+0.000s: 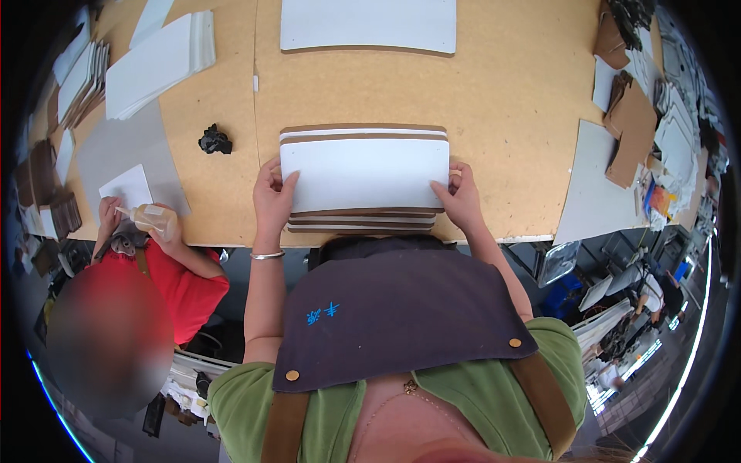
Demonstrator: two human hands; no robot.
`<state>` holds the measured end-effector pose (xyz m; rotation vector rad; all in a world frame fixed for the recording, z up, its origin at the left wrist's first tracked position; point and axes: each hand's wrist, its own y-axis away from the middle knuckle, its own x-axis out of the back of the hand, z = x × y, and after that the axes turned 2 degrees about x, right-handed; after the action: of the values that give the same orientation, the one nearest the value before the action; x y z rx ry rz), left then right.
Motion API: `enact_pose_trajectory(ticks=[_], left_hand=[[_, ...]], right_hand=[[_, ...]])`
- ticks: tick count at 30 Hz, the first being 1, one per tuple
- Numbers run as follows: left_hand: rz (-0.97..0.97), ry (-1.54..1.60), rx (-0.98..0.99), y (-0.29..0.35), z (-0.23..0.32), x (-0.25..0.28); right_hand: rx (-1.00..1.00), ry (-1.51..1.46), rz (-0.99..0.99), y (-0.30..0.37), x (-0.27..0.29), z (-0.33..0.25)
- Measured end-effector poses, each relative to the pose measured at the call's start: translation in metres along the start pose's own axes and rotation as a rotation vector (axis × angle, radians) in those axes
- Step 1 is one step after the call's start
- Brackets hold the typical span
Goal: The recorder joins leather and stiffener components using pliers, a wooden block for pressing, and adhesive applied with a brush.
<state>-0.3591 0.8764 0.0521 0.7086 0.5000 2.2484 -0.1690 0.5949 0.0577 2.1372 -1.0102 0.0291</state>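
Observation:
Between my two hands is a white rectangular board (364, 176) with rounded corners, tilted slightly on a stack of similar boards (363, 224) with brown edges. My left hand (275, 197) grips its left end, thumb on the white face and fingers curled around the edge. At the opposite end my right hand (461, 199) holds it the same way, thumb on top. The fingers' undersides are hidden. More boards show behind the held one, and the lower stack juts out toward the table's near edge.
Another white board (368, 27) lies at the far side of the table (525, 116). Crumpled black material (215, 140) rests left. A co-worker in red (193, 297) holds a bottle (154, 221) over a white sheet. Brown cardboard pieces (631, 127) are piled at right.

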Motion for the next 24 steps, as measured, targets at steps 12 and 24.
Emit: enact_pose_trajectory(ticks=[12, 24], left_hand=[[0.141, -0.061, 0.049, 0.001, -0.004, -0.004], [0.205, -0.288, -0.088, -0.004, -0.002, -0.001]], right_hand=[[-0.027, 0.014, 0.015, -0.004, 0.0, -0.006], [0.182, 0.323, 0.221, -0.036, 0.005, -0.02]])
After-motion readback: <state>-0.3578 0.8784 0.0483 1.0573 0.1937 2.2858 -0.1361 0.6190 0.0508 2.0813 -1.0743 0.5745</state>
